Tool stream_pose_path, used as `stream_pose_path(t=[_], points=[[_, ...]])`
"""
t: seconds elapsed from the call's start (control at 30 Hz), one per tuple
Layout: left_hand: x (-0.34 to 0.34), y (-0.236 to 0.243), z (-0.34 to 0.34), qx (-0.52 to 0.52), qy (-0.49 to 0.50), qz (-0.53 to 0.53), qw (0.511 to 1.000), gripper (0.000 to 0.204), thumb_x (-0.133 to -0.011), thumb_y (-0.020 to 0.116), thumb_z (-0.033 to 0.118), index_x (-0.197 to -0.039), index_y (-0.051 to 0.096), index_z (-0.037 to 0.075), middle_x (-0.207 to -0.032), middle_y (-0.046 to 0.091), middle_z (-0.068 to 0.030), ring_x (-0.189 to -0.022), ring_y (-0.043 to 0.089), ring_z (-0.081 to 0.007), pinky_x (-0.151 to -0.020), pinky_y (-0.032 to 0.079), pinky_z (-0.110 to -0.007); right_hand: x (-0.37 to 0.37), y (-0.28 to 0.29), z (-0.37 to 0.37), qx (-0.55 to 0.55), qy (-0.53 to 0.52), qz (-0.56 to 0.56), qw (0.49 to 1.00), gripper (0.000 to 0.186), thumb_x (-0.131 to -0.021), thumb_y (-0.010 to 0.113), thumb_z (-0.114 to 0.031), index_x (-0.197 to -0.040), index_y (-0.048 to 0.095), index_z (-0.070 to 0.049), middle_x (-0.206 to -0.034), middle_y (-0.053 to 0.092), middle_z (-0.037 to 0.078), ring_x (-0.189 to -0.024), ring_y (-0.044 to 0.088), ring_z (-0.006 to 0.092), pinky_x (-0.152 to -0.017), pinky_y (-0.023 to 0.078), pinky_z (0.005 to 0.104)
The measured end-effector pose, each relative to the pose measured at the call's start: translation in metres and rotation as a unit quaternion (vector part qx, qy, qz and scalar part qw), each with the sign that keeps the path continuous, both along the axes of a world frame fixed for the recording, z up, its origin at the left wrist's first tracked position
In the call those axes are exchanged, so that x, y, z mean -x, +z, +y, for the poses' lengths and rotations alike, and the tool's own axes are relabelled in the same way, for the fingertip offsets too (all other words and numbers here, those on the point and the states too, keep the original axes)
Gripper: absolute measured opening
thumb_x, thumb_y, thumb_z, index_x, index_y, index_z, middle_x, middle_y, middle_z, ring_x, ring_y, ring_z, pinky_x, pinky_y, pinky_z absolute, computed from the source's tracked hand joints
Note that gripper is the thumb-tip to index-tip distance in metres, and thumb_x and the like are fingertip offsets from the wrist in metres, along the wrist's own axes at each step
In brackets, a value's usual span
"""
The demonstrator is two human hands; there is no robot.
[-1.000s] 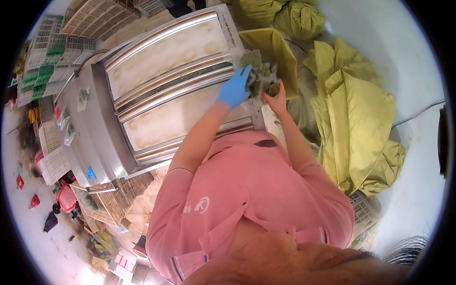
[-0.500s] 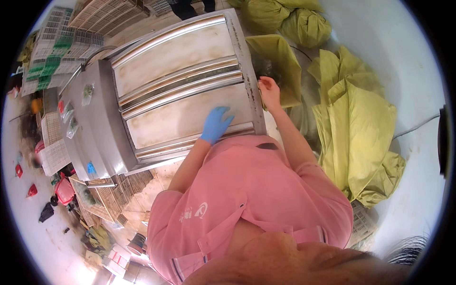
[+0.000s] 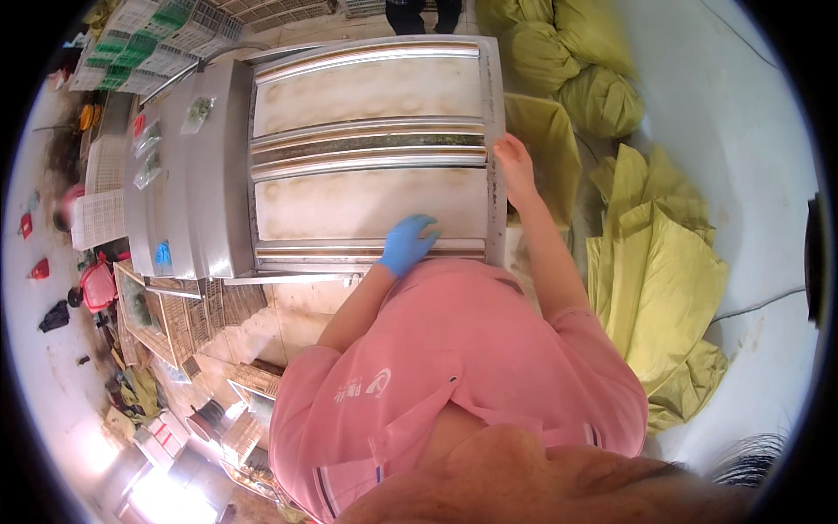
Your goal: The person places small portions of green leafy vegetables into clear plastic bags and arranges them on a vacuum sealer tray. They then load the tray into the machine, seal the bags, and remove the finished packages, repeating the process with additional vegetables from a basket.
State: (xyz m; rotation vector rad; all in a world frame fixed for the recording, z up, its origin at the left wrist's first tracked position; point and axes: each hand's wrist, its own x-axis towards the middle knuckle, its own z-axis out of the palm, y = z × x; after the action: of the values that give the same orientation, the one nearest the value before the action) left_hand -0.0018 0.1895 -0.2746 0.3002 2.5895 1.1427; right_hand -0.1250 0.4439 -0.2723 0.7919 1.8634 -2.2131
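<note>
In front of me is a flat metal machine (image 3: 496, 210) with two white plates and long metal bars across it. My left hand (image 3: 408, 246), in a blue glove, lies low over the nearer white plate (image 3: 323, 205) with its fingers apart and nothing in it. At the machine's right rim rests my bare right hand (image 3: 515, 170), fingers loosely bent and apart, with no object visible in it. Just beyond that hand stands a container lined with a yellow bag (image 3: 550, 131). Small clear packets with green contents (image 3: 199, 113) lie on the machine's grey metal cover (image 3: 201, 175).
Full yellow sacks (image 3: 602, 100) and a loose yellow sheet (image 3: 655, 288) lie along the right wall. White crates with green bands (image 3: 131, 48) are stacked far left. Woven trays (image 3: 192, 319) stand lower left. Another person's dark-clad legs (image 3: 423, 16) show beyond the machine.
My view has turned, so the machine sits straighter and further right in the picture. My right fingers look less curled at the rim. The left hand stays over the nearer plate.
</note>
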Motion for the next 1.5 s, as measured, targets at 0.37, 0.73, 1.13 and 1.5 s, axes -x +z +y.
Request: stream_pose_path(t=[0.37,0.73,1.13,1.5], points=[[0.14,-0.024,-0.037,0.225,0.131,0.13,0.957,0.039,-0.088,0.059,0.018,-0.127,0.061,0.013,-0.108,0.063,-0.0165,-0.094,0.063,-0.0347,-0.081,0.053,-0.044,-0.082,-0.036,0.018,0.034,0.06,-0.061,0.996,0.021,-0.094,0.063,-0.016,-0.112,0.063,-0.004,-0.102,0.068,0.005,-0.093,0.065,0.0148,-0.084,0.053,0.0283],[0.149,-0.063,-0.059,0.215,0.11,0.177,0.954,0.031,-0.087,0.055,0.012,-0.116,0.064,0.012,-0.113,0.062,-0.0156,-0.101,0.062,-0.0348,-0.085,0.052,-0.046,-0.097,-0.026,0.019,0.056,0.018,-0.078,0.995,0.023,-0.093,0.064,-0.017,-0.111,0.063,-0.002,-0.099,0.068,0.007,-0.09,0.065,0.0158,-0.081,0.053,0.0283],[0.084,-0.047,-0.067,0.166,0.09,0.167,0.968,0.038,-0.089,0.059,0.016,-0.126,0.058,0.009,-0.134,0.054,-0.0176,-0.114,0.055,-0.0363,-0.095,0.047,-0.044,-0.1,-0.016,0.002,0.062,0.044,-0.084,0.994,0.024,-0.092,0.065,-0.017,-0.11,0.063,-0.001,-0.097,0.068,0.007,-0.088,0.065,0.0162,-0.081,0.053,0.0293],[-0.005,-0.037,-0.062,0.065,0.134,0.162,0.976,0.054,-0.085,0.068,0.016,-0.134,0.048,0.006,-0.133,0.052,-0.0199,-0.116,0.054,-0.0367,-0.097,0.046,-0.044,-0.093,-0.007,-0.026,0.087,0.126,-0.078,0.985,0.027,-0.094,0.064,-0.021,-0.113,0.064,-0.002,-0.099,0.068,0.008,-0.091,0.065,0.0175,-0.084,0.053,0.0308]])
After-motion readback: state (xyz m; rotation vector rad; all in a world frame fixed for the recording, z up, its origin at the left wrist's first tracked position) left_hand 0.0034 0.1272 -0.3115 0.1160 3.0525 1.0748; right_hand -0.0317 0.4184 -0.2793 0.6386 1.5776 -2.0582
